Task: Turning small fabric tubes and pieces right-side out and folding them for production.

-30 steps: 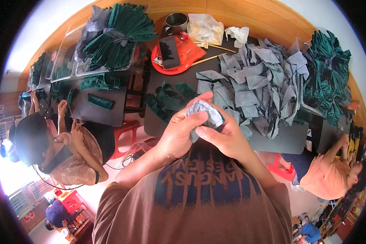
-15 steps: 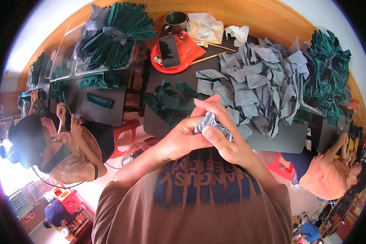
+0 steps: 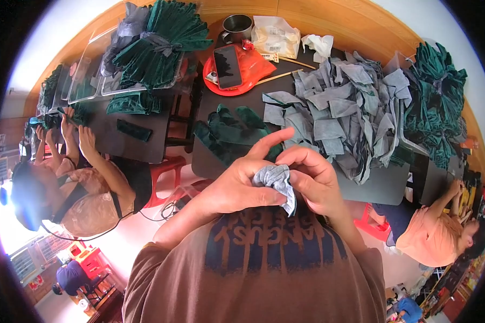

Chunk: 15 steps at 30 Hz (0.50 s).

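A bunched piece of grey fabric (image 3: 274, 178), gathered into folds, is held in front of my chest. My left hand (image 3: 234, 185) grips it between thumb and curled fingers, with the index finger stretched up and to the right. At the fabric's right edge, my right hand (image 3: 317, 183) has its thumb and bent fingers closed on it. The pinch itself is partly hidden by the folds. Just beyond my hands, dark green velvet pieces (image 3: 226, 132) lie on the dark table (image 3: 369, 185). To their right is a large heap of grey-backed fabric strips (image 3: 339, 105).
A red plate (image 3: 237, 89) carries a phone (image 3: 228, 67); behind it stand a metal mug (image 3: 236, 28) and a paper package (image 3: 275, 36). Tied green velvet bundles (image 3: 161, 46) fill clear bins at left; more hang at right (image 3: 439, 81). Co-workers sit on both sides.
My clasped hands have come partly apart, and the grey fabric shows more, its lower end pointing down. The co-worker at left has raised and spread their hands.
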Each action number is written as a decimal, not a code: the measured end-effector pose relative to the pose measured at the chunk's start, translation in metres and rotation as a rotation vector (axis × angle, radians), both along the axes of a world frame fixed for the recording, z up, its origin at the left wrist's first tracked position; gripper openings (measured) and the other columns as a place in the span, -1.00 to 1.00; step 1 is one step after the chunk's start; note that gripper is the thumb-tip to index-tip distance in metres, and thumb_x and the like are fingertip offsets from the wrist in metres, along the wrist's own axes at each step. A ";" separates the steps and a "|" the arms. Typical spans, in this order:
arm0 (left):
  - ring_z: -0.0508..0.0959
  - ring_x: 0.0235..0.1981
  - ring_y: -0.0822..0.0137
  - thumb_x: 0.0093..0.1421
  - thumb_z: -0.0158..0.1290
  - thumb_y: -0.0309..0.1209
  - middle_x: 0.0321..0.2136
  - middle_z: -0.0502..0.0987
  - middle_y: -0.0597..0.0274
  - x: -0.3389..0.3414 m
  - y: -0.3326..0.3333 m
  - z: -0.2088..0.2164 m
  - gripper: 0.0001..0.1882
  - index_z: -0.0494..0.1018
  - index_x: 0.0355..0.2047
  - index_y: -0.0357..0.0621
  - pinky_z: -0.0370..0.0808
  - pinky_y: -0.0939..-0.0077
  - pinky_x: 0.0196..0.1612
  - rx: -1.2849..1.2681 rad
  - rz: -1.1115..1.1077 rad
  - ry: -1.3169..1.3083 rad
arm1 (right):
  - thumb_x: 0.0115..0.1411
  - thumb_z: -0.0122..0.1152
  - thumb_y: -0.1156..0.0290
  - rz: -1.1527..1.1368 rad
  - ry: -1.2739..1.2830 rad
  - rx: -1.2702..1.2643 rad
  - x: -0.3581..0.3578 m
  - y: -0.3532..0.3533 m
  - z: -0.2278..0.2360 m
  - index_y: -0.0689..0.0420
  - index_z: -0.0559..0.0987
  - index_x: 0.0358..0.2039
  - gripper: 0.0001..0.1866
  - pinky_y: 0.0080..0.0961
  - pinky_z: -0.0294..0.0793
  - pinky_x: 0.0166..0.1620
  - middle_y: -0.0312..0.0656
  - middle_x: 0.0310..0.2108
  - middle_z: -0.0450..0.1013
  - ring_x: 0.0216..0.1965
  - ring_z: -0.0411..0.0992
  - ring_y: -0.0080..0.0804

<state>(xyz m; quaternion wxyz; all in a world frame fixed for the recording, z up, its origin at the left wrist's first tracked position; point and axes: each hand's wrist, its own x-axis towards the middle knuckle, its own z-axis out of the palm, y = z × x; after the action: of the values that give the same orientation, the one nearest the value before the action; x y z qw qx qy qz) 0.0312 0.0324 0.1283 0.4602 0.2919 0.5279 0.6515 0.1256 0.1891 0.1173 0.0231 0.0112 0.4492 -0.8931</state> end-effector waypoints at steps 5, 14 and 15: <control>-0.03 0.27 0.26 -0.05 0.19 -0.43 0.24 -0.02 -0.01 0.005 0.001 0.000 -0.84 0.54 -0.41 -0.16 0.06 0.32 0.17 0.009 -0.023 -0.082 | 0.12 0.04 0.58 -0.048 0.011 0.014 0.002 -0.001 -0.013 0.21 0.41 -0.31 -0.89 -0.67 0.32 -0.17 -0.28 -0.29 0.38 -0.25 0.34 -0.63; 0.35 -0.11 0.41 0.00 0.07 -0.47 0.06 0.24 0.09 0.013 0.000 -0.003 -0.87 0.43 -0.40 -0.20 0.28 0.52 -0.05 -0.113 0.241 0.229 | -0.11 0.05 0.67 -0.322 0.248 0.557 0.003 -0.006 -0.014 0.21 0.38 -0.41 -0.81 -0.59 0.34 -0.37 -0.19 -0.46 0.36 -0.45 0.34 -0.49; 0.41 -0.21 0.36 -0.04 0.00 -0.60 -0.17 0.40 0.14 0.016 0.003 -0.003 -0.84 0.42 -0.38 -0.23 0.36 0.55 -0.18 -0.054 0.326 0.335 | -0.11 0.05 0.67 -0.320 0.248 0.555 0.001 -0.006 -0.014 0.21 0.38 -0.41 -0.81 -0.59 0.34 -0.37 -0.19 -0.46 0.36 -0.45 0.34 -0.49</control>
<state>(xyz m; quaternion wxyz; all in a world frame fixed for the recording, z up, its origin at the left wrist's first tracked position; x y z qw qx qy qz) 0.0471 0.0354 0.1250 0.2627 0.2945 0.6540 0.6454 0.1262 0.1827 0.1034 -0.1759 -0.0215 0.6670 -0.7237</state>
